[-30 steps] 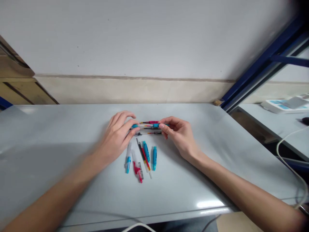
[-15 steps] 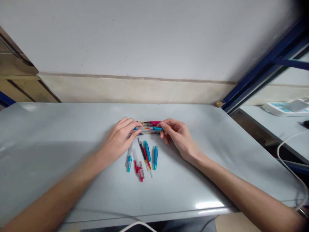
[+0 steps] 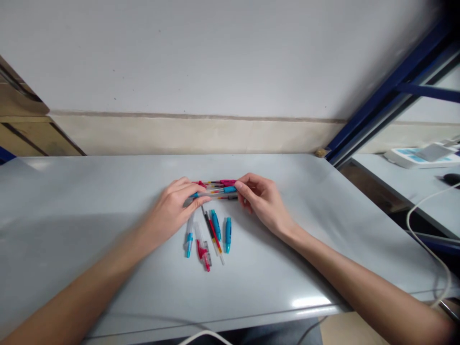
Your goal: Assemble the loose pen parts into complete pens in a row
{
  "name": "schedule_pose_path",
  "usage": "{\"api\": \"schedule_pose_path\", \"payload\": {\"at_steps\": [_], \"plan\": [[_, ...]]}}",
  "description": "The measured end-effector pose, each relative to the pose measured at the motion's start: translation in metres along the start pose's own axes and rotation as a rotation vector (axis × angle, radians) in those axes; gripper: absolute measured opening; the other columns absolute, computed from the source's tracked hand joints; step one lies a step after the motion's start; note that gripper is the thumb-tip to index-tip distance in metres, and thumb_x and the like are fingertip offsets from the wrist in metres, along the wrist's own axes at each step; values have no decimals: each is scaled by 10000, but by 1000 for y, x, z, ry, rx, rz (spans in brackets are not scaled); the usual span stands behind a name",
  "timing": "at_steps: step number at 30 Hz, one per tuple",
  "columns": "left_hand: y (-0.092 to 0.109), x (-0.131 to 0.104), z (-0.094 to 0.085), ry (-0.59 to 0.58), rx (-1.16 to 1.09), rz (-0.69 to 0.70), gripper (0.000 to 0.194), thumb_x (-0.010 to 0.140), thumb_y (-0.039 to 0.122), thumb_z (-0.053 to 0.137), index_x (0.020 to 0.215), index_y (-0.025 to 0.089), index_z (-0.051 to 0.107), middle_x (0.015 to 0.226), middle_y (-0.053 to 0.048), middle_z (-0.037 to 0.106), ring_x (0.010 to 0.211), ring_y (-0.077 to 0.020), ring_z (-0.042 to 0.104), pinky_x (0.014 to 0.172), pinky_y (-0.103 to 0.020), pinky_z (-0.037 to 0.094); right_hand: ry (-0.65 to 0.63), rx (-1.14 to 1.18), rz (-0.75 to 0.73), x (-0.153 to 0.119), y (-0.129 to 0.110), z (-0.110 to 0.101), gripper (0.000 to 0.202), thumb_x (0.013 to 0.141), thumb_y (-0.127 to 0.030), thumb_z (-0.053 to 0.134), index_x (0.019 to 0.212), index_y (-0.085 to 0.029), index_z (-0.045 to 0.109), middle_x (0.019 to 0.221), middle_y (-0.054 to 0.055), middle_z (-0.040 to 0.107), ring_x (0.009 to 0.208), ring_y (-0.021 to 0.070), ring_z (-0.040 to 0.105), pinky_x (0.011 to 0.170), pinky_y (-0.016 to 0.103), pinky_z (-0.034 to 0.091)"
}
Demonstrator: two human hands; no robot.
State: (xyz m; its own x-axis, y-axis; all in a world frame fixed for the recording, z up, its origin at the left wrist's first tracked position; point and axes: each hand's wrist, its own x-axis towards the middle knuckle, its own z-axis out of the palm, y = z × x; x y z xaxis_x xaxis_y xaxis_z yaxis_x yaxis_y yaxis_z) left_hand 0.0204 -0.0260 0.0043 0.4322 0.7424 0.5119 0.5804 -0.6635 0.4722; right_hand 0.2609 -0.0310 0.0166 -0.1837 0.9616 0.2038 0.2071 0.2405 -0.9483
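Note:
A clear pen with blue ends (image 3: 217,191) lies crosswise between my two hands. My left hand (image 3: 174,201) pinches its left end between thumb and fingers. At the other end, the thumb and forefinger of my right hand (image 3: 264,199) close on the blue grip. Just behind it are red pens (image 3: 224,182), and a dark-gripped pen (image 3: 230,197) is close in front, partly covered by my fingers. Nearer me lie a clear barrel with a blue clip (image 3: 189,242), one with a red clip (image 3: 201,251), black and red refills (image 3: 214,230), and two blue grip pieces (image 3: 228,235) (image 3: 215,224).
The grey table (image 3: 108,287) meets a tiled wall base (image 3: 197,134) at the back. A blue metal frame (image 3: 388,86) rises at the right. Beyond it are a white device (image 3: 413,158) and a white cable (image 3: 431,249). Wooden furniture (image 3: 32,136) stands at the far left.
The view has shifted slightly. My left fingers have moved a little left along the blue pen, showing more of its blue end. My right hand keeps its pinch.

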Motion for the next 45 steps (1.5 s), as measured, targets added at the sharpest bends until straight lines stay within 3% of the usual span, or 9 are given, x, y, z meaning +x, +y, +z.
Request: {"api": "schedule_pose_path", "payload": {"at_steps": [3,7,14,17,20,23,32,41,45], "plan": [[-1,0,0,-20,6,22,191,1013,318,572,962,195,709,878,-30,660,878,-177,585,812,-323,468,13,20,4,1,2,-1,254,925,-426,668,917,-173,652,696,-3,606,537,109,483,513,259,392],[0,0,-1,-65,63,55,204,1015,288,562,913,176,697,820,-34,657,856,-192,555,777,-331,456,-13,-56,18,3,6,-3,212,924,-360,657,851,-161,656,685,0,597,549,110,478,536,264,380],[-1,0,2,-66,63,58,172,997,298,593,922,180,693,849,-41,672,891,-202,564,812,-347,475,-150,-485,-221,5,3,-17,156,989,-202,508,888,-189,625,654,-31,534,568,119,418,590,274,327],[-3,0,4,-61,28,66,115,985,263,611,1037,199,691,975,-47,701,975,-206,581,879,-364,490,-236,-581,-286,9,3,-28,147,990,-193,504,911,-194,627,736,-1,569,628,144,480,642,289,371],[-7,-1,4,-65,16,66,201,979,201,607,1174,217,648,1116,-52,699,1055,-208,583,935,-384,493,-244,-609,-343,15,7,-36,104,975,-195,545,935,-195,641,903,58,614,808,196,571,764,331,443],[-12,0,1,-53,31,53,158,968,179,611,1118,214,648,1090,-49,701,1045,-213,593,934,-396,496,-275,-631,-363,19,8,-40,45,951,-195,606,952,-201,650,950,73,632,900,224,591,835,367,470],[-16,-1,-2,-85,29,70,113,930,170,625,1024,208,676,1029,-59,703,1040,-224,596,931,-413,502,-410,-640,-399,21,4,-45,136,844,-96,682,909,-210,643,923,48,666,937,227,565,860,374,475],[-18,-1,-2,-109,56,65,101,918,174,638,1005,212,671,1038,-54,704,1078,-228,577,958,-431,481,-392,-730,-447,21,8,-41,155,845,-129,672,976,-212,660,939,56,639,936,237,507,859,386,428],[-18,0,-2,-113,62,67,88,916,171,642,983,213,680,1030,-46,711,1081,-225,575,967,-418,469,-363,-764,-455,21,10,-40,145,831,-150,702,964,-205,680,1045,87,608,988,253,486,913,410,415]]}}
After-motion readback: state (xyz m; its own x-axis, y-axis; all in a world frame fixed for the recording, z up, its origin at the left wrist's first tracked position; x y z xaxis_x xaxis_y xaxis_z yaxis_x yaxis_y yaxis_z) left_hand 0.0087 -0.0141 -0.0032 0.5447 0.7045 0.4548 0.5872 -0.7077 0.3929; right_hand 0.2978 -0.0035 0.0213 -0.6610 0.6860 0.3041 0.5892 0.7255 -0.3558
